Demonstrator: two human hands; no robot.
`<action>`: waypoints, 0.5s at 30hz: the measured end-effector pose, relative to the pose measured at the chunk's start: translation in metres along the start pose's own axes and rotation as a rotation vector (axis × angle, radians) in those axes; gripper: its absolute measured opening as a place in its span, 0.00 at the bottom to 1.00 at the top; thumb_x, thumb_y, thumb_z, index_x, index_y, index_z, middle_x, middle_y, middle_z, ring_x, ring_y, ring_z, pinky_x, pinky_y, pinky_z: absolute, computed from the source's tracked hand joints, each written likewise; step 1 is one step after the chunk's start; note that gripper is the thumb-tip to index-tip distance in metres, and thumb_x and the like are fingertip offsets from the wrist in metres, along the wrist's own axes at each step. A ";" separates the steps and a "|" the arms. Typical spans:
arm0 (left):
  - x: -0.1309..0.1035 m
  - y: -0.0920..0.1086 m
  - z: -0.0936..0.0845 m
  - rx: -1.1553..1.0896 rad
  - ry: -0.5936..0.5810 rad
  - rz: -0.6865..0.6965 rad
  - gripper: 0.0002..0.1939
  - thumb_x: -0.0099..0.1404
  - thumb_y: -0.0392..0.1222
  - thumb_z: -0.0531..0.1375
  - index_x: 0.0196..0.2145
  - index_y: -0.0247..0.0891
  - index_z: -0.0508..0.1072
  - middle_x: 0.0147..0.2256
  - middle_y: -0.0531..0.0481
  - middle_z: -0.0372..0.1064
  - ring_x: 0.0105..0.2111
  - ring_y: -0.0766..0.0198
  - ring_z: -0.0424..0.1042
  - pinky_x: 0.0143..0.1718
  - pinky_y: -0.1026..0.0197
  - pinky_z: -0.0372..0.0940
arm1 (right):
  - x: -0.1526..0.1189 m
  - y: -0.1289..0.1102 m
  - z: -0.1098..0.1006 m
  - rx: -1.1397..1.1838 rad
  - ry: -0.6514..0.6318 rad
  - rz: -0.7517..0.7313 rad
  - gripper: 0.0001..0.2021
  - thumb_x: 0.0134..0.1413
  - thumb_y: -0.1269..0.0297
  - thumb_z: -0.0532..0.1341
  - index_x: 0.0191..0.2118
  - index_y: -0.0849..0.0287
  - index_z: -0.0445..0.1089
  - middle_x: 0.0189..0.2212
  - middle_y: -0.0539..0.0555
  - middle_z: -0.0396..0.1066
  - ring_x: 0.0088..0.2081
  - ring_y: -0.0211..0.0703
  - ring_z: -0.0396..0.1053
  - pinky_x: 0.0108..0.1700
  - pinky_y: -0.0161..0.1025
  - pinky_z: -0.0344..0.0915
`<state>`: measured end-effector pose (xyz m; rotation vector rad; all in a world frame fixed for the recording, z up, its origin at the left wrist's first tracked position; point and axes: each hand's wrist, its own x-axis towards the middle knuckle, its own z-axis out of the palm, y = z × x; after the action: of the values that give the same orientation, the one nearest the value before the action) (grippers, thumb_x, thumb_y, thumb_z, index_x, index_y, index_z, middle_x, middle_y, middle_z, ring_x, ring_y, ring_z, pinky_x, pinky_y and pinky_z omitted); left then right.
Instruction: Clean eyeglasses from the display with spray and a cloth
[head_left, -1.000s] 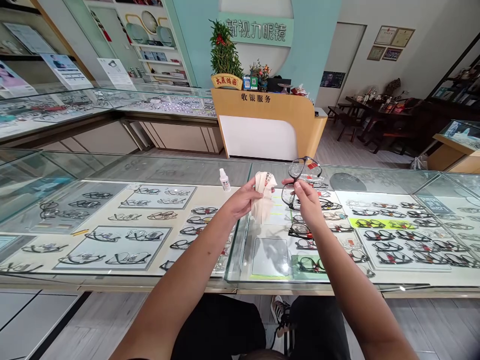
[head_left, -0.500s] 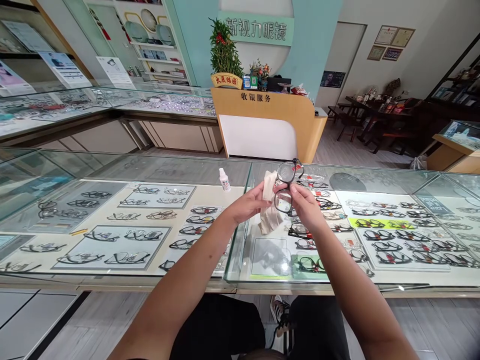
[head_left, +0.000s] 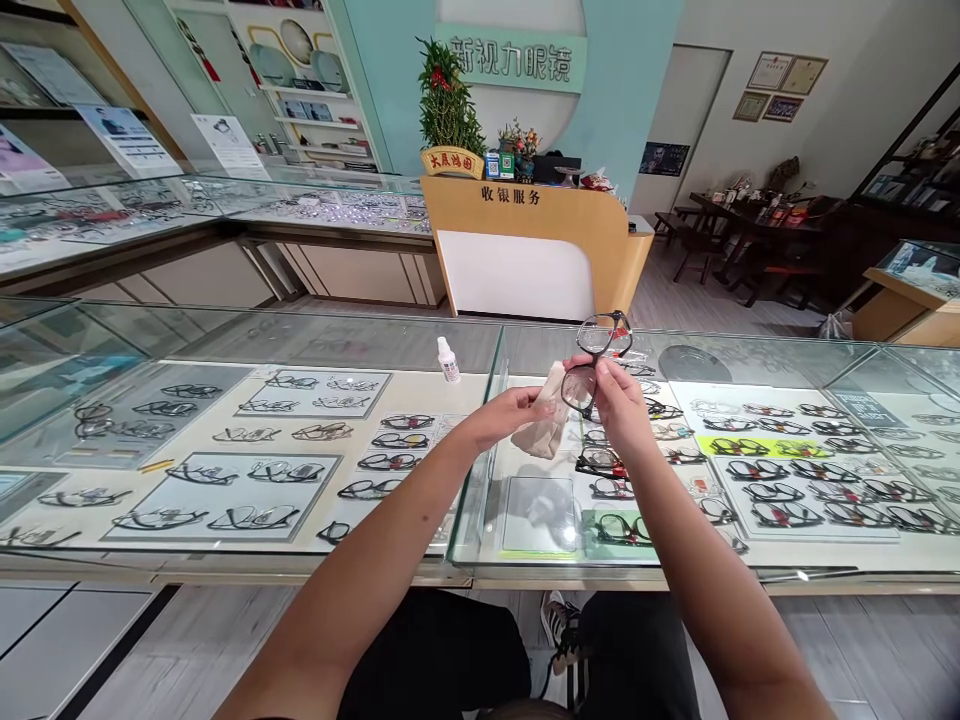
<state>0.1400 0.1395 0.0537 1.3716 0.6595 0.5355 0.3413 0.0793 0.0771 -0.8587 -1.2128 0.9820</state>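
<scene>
While holding black-rimmed, clear-lensed eyeglasses (head_left: 598,334) near the bridge (head_left: 595,356) in the right hand (head_left: 624,402), right of frame centre, pinches cream fabric cloth (head_left: 541,437) in the left hand (head_left: 510,415), just beside the lower lens (head_left: 576,387), above the glass-topped display counter (head_left: 360,345).

Hands: two, left (head_left: 510,416) and right (head_left: 624,405). Held items: one cloth (head_left: 538,438) and one pair of eyeglasses (head_left: 579,388). White bottle (head_left: 448,362): one. Yellow stick (head_left: 157,466): one. Upper panel (head_left: 315,394), left: four eyeglass pairs (head_left: 352,384). Lower panel (head_left: 221,492): four pairs. Between both panels: two pairs. Yellow-green strip (head_left: 766,442): two pairs. Other eyeglasses: overlapping or too small; count not determinable. Rear desk (head_left: 517,265): two QR-code signs (head_left: 493,165). Wall (head_left: 862,80): four framed documents (head_left: 807,76), grouped.
</scene>
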 end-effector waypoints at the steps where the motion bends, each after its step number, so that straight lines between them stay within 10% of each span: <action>1: 0.000 0.000 0.001 0.006 0.013 0.018 0.28 0.62 0.62 0.71 0.52 0.40 0.81 0.47 0.44 0.81 0.45 0.52 0.79 0.47 0.55 0.70 | 0.000 0.000 0.000 -0.009 0.006 0.003 0.22 0.66 0.38 0.60 0.46 0.49 0.80 0.49 0.55 0.80 0.48 0.53 0.78 0.54 0.49 0.73; 8: -0.001 0.006 0.010 0.081 0.136 0.139 0.27 0.61 0.63 0.70 0.47 0.39 0.81 0.45 0.46 0.79 0.46 0.53 0.76 0.48 0.56 0.69 | 0.001 0.000 0.001 0.041 -0.012 0.018 0.21 0.65 0.39 0.62 0.45 0.50 0.80 0.49 0.56 0.81 0.50 0.53 0.78 0.56 0.50 0.73; 15: -0.007 0.017 0.010 0.242 0.281 0.425 0.18 0.63 0.58 0.71 0.34 0.40 0.82 0.71 0.42 0.62 0.71 0.42 0.59 0.69 0.44 0.58 | 0.003 0.001 -0.001 0.103 0.035 0.086 0.22 0.62 0.39 0.64 0.47 0.52 0.79 0.48 0.57 0.81 0.53 0.56 0.77 0.53 0.50 0.75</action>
<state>0.1424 0.1294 0.0717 1.6951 0.6760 1.0280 0.3420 0.0826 0.0767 -0.8488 -1.0936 1.0850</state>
